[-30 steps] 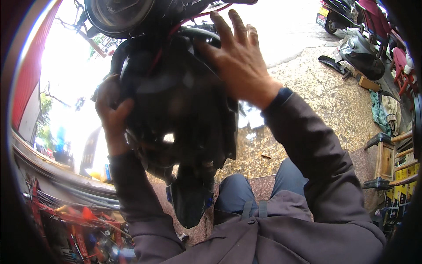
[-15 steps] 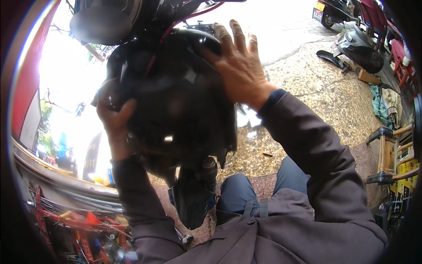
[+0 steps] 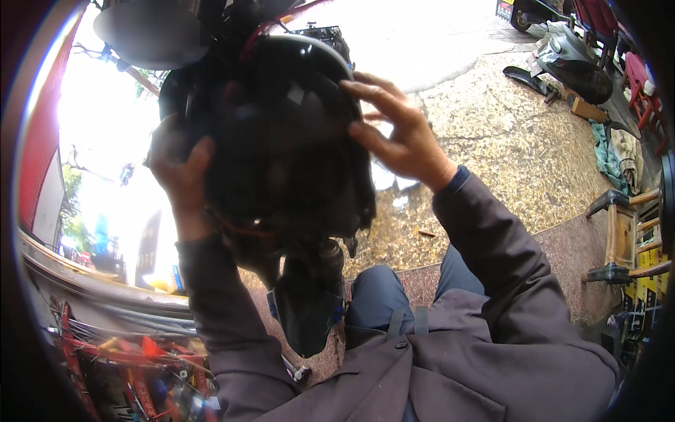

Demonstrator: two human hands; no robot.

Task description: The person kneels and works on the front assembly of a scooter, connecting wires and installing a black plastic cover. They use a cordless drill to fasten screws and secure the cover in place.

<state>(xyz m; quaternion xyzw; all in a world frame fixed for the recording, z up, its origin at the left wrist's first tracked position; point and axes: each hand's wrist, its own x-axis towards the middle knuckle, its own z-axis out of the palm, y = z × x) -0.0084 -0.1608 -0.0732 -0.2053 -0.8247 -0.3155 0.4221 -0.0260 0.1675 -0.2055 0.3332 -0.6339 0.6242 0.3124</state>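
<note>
Gripping the black motorcycle front cowl at both sides — left hand clasping its left edge, right hand splayed on the right rim; looking rigid, bulky, glossy — probably slippery, best taken by the rims, raised above the knees

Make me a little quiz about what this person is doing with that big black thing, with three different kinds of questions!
1. True or false: both hands touch the black scooter cover.
2. Which hand is spread over the cover's upper right edge? A) left hand B) right hand
3. Fill in: the small wooden stool stands on the ____ side of the picture.

Key
1. True. The left hand presses on its left side and the right hand on its right.
2. B.
3. Right, on the stone ground.
</note>
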